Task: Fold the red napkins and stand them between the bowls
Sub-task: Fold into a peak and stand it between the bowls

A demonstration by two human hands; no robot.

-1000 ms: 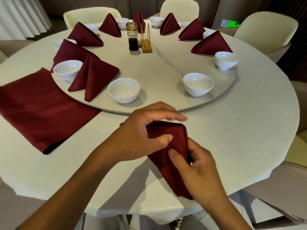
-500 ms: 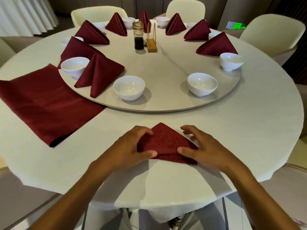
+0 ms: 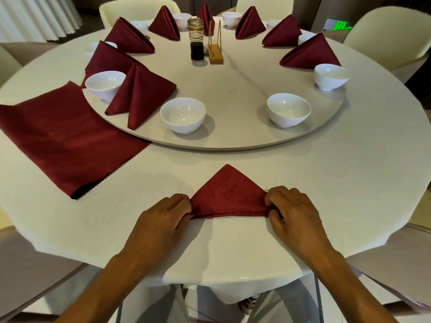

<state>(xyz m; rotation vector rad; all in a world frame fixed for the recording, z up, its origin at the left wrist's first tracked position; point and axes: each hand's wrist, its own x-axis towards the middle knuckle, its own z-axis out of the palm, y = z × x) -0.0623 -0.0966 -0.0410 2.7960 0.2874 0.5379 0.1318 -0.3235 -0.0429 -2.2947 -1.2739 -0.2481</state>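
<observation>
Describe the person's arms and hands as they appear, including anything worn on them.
Both forearms are bare up to the bottom edge of the picture: no sleeves or cuffs show. The left hand and right hand wear no gloves, and no watch, bracelet or ring is visible on the wrists or fingers that show.

A clear glass jar of dark sauce (image 3: 197, 40) is standing just beside a gold wire holder on a wooden base (image 3: 215, 46) on the pale round turntable (image 3: 233, 89), cream chairs (image 3: 391, 36) ringing the white-clothed table (image 3: 349, 183).
</observation>
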